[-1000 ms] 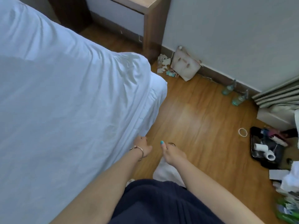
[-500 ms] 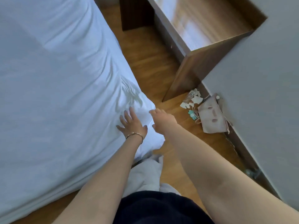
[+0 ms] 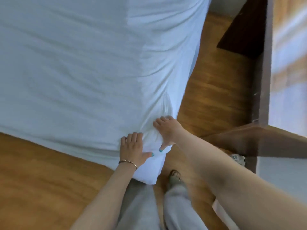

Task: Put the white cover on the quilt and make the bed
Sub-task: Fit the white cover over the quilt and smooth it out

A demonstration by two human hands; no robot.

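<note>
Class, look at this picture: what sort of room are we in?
Most likely a bedroom: a bed under a white cover, a wood floor, and wooden furniture beside it. Both hands press the cover's corner.

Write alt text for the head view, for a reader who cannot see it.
Two bare hands press on the near corner of a bed covered in wrinkled white fabric: the left hand, wearing a thin metal bracelet, lies flat, and the right hand rests beside it. Brown wooden floor surrounds the bed.

Two hands lay on one white cover (image 3: 79,67) — left hand (image 3: 132,149), right hand (image 3: 167,130); one bracelet (image 3: 127,162); one sandalled foot (image 3: 174,177) at six o'clock; one wooden desk (image 3: 259,80).
</note>
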